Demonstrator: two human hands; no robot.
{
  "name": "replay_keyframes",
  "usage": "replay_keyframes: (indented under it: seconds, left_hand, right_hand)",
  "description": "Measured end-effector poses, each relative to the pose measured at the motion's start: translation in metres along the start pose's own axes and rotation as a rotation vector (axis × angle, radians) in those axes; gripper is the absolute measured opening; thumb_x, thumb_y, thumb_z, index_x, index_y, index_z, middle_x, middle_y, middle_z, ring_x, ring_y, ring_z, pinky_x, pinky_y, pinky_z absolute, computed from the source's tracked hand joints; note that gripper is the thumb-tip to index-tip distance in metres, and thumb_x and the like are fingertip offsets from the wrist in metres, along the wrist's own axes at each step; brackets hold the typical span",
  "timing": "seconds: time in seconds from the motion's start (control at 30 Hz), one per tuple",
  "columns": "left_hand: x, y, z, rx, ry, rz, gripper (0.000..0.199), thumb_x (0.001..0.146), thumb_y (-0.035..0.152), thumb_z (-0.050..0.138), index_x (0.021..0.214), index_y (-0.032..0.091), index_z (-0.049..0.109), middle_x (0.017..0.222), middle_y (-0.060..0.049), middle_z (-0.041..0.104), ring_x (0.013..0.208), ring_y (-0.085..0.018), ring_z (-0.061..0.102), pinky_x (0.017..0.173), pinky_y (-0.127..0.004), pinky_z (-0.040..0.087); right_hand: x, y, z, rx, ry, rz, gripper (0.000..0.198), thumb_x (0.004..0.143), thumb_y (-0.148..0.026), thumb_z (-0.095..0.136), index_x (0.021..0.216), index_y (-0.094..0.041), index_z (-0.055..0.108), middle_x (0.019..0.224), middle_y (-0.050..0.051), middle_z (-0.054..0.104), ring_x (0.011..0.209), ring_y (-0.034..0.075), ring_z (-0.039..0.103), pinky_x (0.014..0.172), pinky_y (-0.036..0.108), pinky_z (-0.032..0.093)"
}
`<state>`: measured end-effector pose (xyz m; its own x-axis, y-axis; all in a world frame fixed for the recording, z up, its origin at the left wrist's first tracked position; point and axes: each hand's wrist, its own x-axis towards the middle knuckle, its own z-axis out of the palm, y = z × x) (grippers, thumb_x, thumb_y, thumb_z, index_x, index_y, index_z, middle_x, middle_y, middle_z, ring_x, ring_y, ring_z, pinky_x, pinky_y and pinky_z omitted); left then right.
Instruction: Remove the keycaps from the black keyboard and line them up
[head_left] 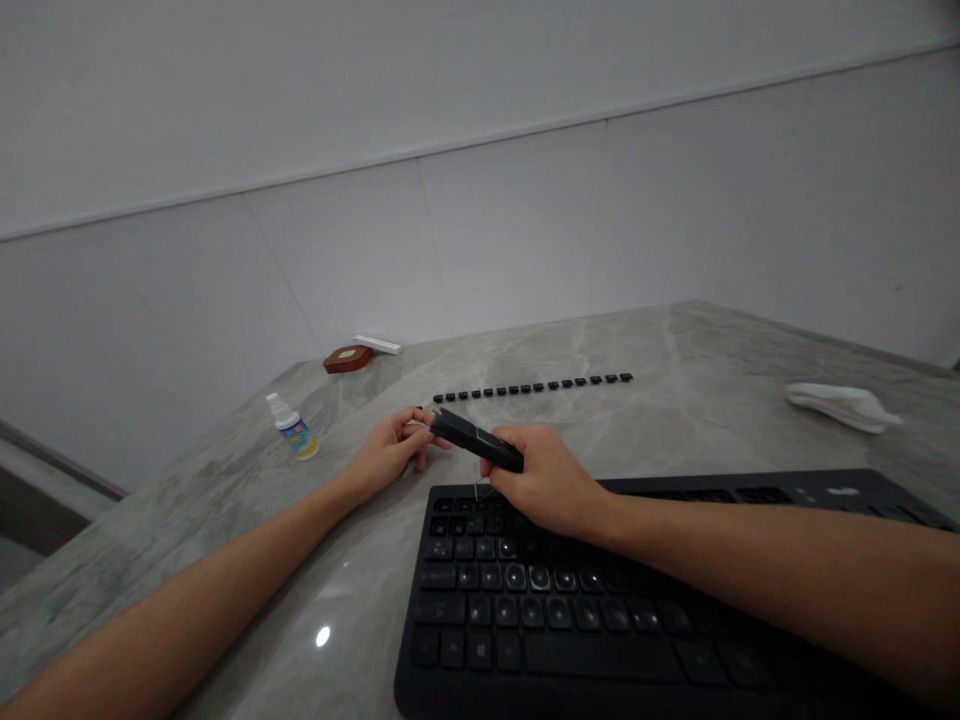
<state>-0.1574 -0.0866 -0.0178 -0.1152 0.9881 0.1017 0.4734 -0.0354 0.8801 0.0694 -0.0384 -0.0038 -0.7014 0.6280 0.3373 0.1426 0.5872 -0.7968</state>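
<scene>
The fingers of the right hand (551, 482) clamp a black tool (476, 440) near the keyboard's (600, 655) far left corner; whether those of the left hand (394, 450), by its tip, pinch anything, I cannot tell. The worktop (337, 600) bears a bottle (298, 432) and brown case (347, 359), contents unclear.

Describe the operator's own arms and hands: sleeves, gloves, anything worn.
Left hand and right hand are ungloved. Left forearm and right forearm are bare out to the picture's edges; no sleeve or cuff shows. No watch, bracelet, cable or marking is visible. No ring shows either, though some fingers are partly hidden.
</scene>
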Motion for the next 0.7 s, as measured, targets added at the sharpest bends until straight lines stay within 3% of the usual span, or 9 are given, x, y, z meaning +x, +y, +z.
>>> replay_keyframes:
  seconds: [0.2,0.4,0.5,0.7]
  left_hand:
    - [0.0007,-0.0055,-0.0002,0.015,-0.022,0.015,0.027,0.08,0.037,0.058,0.095,0.014,0.052,0.078,-0.004,0.071,0.048,-0.008,0.049,0.045,-0.019,0.035]
    - [0.0006,-0.0062,-0.0004,0.204,-0.029,0.054,0.02,0.083,0.033,0.051,0.075,0.016,0.056,0.059,0.003,0.058,0.05,-0.009,0.046,0.049,-0.02,0.035]
    - [0.0008,-0.0067,0.0008,0.368,-0.038,0.089,0.024,0.083,0.028,0.049,0.064,0.016,0.056,0.059,0.002,0.056,0.057,-0.011,0.05,0.055,-0.022,0.037]
    - [0.0008,-0.0077,0.0021,0.485,0.045,0.129,0.022,0.084,0.026,0.047,0.071,0.016,0.06,0.062,0.002,0.055,0.06,-0.013,0.05,0.058,-0.024,0.037]
  right_hand:
    - [-0.0001,0.0009,0.0006,0.013,-0.005,0.011,0.014,0.069,-0.008,0.052,0.068,-0.015,0.064,0.059,-0.001,0.058,0.058,0.012,0.052,0.055,0.024,0.036]
    - [-0.0002,0.0002,0.0004,0.008,-0.004,0.025,0.016,0.068,-0.007,0.052,0.069,-0.015,0.065,0.059,-0.001,0.059,0.058,0.012,0.053,0.056,0.024,0.037]
    - [-0.0002,-0.0001,0.0005,-0.001,0.002,0.017,0.016,0.068,-0.006,0.052,0.068,-0.015,0.065,0.059,-0.001,0.059,0.058,0.012,0.053,0.056,0.024,0.037]
    - [-0.0008,-0.0008,-0.0002,-0.003,0.002,0.016,0.015,0.069,-0.007,0.053,0.068,-0.015,0.065,0.058,-0.001,0.058,0.058,0.012,0.052,0.056,0.024,0.037]
